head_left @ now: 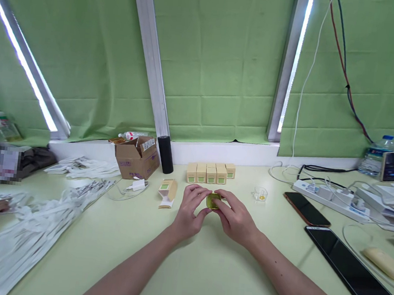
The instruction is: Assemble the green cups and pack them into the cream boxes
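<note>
A small yellow-green square piece (214, 201) with rounded corners is held between my two hands above the table; I cannot tell its exact kind. My left hand (191, 211) grips its left side with fingers and thumb. From the right, my right hand (234, 217) closes on it, fingertips over its face and edge. Just behind the hands stands a row of small tan cardboard boxes (201, 172) with green-and-white labels. To the left, a similar small box (167, 192) has its flap folded out. A small clear plastic container (259, 194) with something yellow in it is at the right.
Left lie a heap of white strips (33, 229), a white charger (138, 185), a cardboard carton (136, 157) and a black cylinder (165, 154). On the right are a phone (306, 209), a larger black-screened device (350, 264), a power strip (332, 199) and loose cables.
</note>
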The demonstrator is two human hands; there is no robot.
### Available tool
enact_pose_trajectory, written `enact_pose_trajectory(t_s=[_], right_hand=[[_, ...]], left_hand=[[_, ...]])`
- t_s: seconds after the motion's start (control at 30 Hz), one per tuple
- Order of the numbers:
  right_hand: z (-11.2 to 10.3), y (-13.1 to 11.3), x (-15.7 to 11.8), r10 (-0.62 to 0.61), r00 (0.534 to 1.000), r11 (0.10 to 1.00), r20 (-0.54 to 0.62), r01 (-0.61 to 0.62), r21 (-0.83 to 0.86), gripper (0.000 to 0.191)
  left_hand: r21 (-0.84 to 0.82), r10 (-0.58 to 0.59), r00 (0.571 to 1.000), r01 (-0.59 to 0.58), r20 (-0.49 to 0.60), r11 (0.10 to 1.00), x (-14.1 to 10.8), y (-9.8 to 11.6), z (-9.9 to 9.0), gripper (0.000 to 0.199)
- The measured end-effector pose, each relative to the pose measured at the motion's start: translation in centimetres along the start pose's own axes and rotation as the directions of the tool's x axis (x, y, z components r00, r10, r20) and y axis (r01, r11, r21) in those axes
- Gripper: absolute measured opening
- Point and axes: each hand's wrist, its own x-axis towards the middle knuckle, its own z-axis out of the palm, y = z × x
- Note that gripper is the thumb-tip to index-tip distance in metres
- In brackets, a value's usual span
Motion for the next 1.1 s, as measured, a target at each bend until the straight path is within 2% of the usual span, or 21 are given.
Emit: enact_pose_trajectory(t_s=[0.2,0.47,0.83,1.1], right_hand=[[0.38,-0.02,0.09,0.004,1.0,1.0,-0.004,-0.004,0.019,0.038],[0.44,0.17,-0.44,0.047,0.998,0.998,-0.052,-0.045,0.046,0.034],[0.46,0.18,-0.47,0.023,0.999,0.999,-0.048,-0.021,0.046,0.033],[0.57,0.32,-0.35,-0.011,0.999,0.999,-0.05,0.014,0.044,0.033]], left_hand=[[0.033,0.019,0.999,-0.018,-0.029,0.999,0.06,0.08,-0.02,0.04],[0.018,0.017,1.0,-0.017,-0.017,1.0,0.07,-0.1,0.06,0.044],[0.039,0.003,1.0,-0.003,-0.013,0.999,-0.09,-0.14,0.16,0.041],[0.072,0.043,0.999,-0.041,-0.025,0.997,0.03,-0.11,0.11,0.043]])
